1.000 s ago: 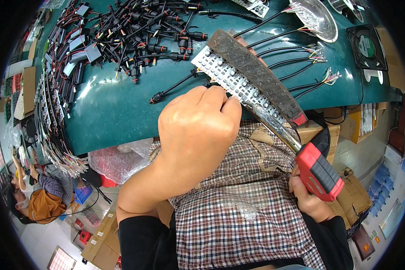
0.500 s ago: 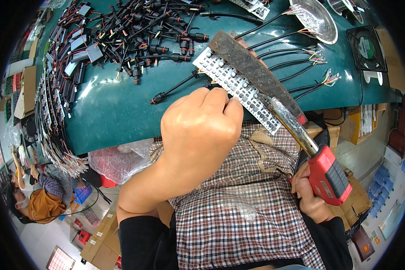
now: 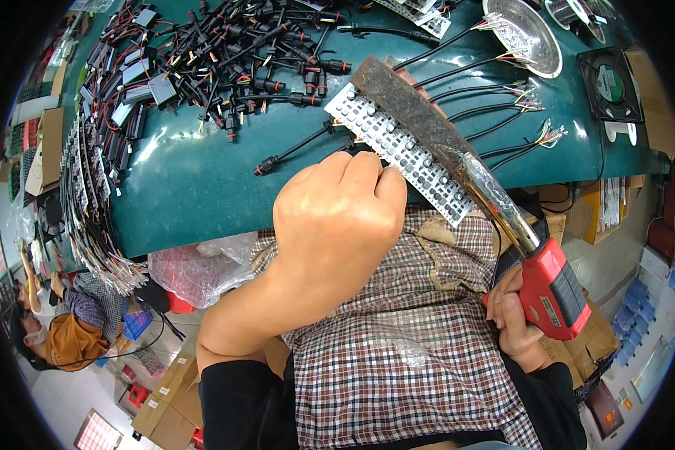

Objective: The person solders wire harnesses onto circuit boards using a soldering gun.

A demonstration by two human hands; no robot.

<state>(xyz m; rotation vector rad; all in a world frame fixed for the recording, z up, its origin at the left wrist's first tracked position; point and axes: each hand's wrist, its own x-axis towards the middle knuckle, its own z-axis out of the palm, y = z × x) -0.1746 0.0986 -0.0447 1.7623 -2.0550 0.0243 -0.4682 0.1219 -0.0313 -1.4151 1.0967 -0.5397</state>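
Well, in the head view the left hand (image 3: 341, 214) is curled into a loose fist with its back to the camera, close by the near edge of a white circuit panel (image 3: 409, 156); its fingertips are hidden, so I cannot tell what it grips. The right hand (image 3: 516, 319) has its fingers wrapped round the red and black handle of a soldering iron (image 3: 553, 289), whose metal barrel slants up and left to the dark bar (image 3: 405, 101). Whether the tip touches the bar is unclear. The panel lies at a slant along the bar's near side, on the green table (image 3: 195, 187), by its front edge. Several black cables (image 3: 457, 91) fan out beyond the bar, their bare coloured ends pointing right, near a metal dish (image 3: 529, 45). A single cable with a plug (image 3: 296, 148) lies left of the panel, below a heap of black connectors (image 3: 255, 67). Checked cloth (image 3: 405, 367) covers the person's lap
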